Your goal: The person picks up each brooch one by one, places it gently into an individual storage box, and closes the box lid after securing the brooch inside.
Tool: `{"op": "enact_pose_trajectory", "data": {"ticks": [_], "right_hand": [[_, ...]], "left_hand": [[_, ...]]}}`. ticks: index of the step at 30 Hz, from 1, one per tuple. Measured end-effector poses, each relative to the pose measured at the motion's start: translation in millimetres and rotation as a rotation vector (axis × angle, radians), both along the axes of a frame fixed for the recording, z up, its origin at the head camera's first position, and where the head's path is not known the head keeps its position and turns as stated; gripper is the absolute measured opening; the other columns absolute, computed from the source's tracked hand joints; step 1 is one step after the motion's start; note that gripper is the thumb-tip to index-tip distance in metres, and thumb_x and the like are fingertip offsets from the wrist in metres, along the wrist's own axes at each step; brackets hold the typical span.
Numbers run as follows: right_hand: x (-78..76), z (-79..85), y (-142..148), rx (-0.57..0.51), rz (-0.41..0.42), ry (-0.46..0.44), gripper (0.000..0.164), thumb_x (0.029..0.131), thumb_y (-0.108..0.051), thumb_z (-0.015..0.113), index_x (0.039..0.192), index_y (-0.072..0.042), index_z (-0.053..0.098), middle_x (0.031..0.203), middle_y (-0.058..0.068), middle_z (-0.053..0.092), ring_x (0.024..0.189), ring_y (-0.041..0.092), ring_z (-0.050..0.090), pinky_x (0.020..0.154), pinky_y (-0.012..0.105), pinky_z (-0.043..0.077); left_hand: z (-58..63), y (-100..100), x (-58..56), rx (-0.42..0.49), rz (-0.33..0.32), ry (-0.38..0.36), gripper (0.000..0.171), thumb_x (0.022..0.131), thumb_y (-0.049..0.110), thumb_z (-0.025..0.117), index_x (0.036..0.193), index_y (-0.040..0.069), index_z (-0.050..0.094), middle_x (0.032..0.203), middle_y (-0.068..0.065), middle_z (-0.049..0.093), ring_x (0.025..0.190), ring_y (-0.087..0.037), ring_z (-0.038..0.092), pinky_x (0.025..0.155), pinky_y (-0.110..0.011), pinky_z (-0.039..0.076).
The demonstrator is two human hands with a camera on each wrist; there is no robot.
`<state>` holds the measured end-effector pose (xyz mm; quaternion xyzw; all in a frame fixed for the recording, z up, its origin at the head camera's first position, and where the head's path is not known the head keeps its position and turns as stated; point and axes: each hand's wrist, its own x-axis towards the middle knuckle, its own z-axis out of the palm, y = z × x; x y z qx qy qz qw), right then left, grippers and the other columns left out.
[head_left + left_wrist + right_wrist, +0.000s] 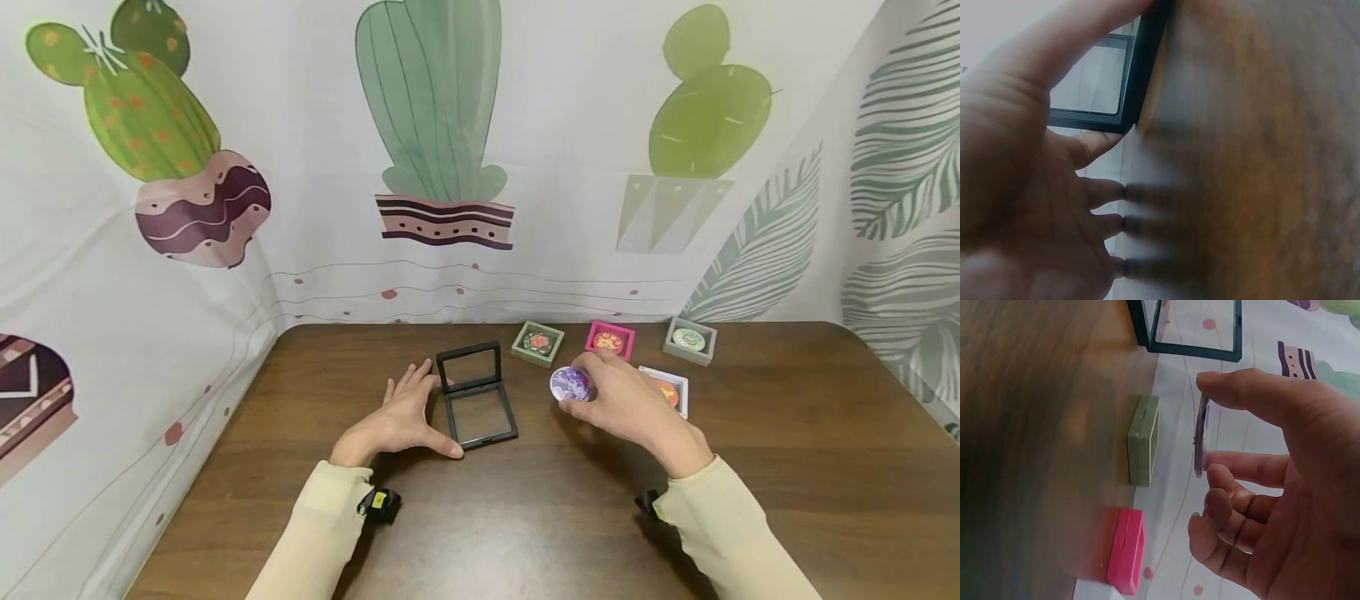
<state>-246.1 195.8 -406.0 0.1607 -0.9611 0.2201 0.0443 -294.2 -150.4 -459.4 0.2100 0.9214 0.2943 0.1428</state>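
Observation:
A black hinged display frame (487, 439) with clear panels lies unfolded on the table, one half raised at the back. Around its left side spreads my left hand (393, 423), thumb at the front corner and index finger near the hinge. The other left fingers extend with their tips on the table, as the left wrist view shows. My right hand (626, 404) pinches a round purple badge (570, 384) by its edge, between thumb and index finger, above the table. In the right wrist view the badge (1200, 437) appears edge-on, with the remaining fingers curled beside it.
Along the back of the brown table (525, 517) stand a green box (531, 360), a pink box (591, 337) and a grey box (693, 357), each with a round badge. Partly behind my right hand is a white box (684, 400) with an orange badge. A cactus-print cloth (322, 208) hangs behind.

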Motion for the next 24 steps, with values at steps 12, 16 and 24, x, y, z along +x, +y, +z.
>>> {"op": "enact_pose_trajectory", "data": {"ticks": [12,16,24], "right_hand": [[-8.1,-3.0,-25,-0.002,0.045,0.009,0.054,0.085,-0.033,0.088,0.125,-0.002,0.069,0.098,0.005,0.059,0.080,0.018,0.056,0.068,0.039,0.052],[-9.9,-3.1,-34,0.001,0.062,0.002,0.058,0.086,-0.034,0.089,0.129,-0.001,0.068,0.097,0.005,0.058,0.079,0.018,0.056,0.067,0.036,0.051],[-10.8,-4.6,-50,0.006,0.091,-0.012,0.055,0.087,-0.035,0.087,0.128,-0.003,0.068,0.107,0.008,0.063,0.085,0.018,0.059,0.072,0.039,0.054]], "left_hand": [[0.0,0,0.0,-0.006,0.005,0.002,0.106,0.066,0.050,0.100,0.150,0.007,0.053,0.173,-0.026,0.011,0.160,-0.046,-0.001,0.121,-0.072,-0.004],[0.2,0,0.1,-0.005,0.005,0.001,0.105,0.066,0.050,0.099,0.150,0.008,0.053,0.173,-0.026,0.011,0.160,-0.046,-0.001,0.121,-0.071,-0.005],[-0.9,0,0.6,0.005,0.009,0.008,0.104,0.064,0.049,0.101,0.149,0.009,0.055,0.173,-0.026,0.011,0.160,-0.046,0.000,0.121,-0.072,-0.004]]}}
